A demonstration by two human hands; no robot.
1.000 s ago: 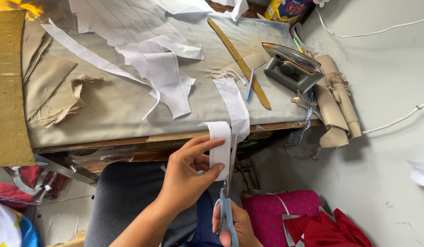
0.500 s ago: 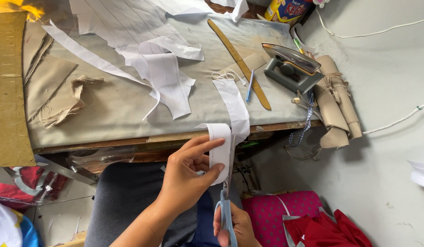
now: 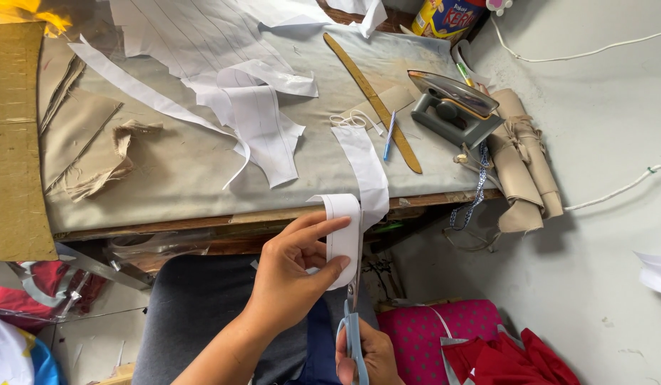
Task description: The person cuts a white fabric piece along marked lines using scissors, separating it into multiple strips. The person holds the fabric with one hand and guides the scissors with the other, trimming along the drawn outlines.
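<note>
The left hand [image 3: 295, 274] pinches the folded end of a long white fabric strip [image 3: 348, 228], which runs up and away onto the desk [image 3: 202, 171]. Directly below it, the right hand [image 3: 370, 356] is closed on blue-handled scissors [image 3: 353, 335], with blades pointing up along the strip.

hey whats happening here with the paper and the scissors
A seated person is cutting a white strip of paper or cloth with blue-handled scissors. The left hand pinches the folded strip just below the table edge, while the right hand works the scissors from underneath. The strip's far end trails up onto the table, where more white pieces, a long wooden ruler and a clothes iron lie.
</note>
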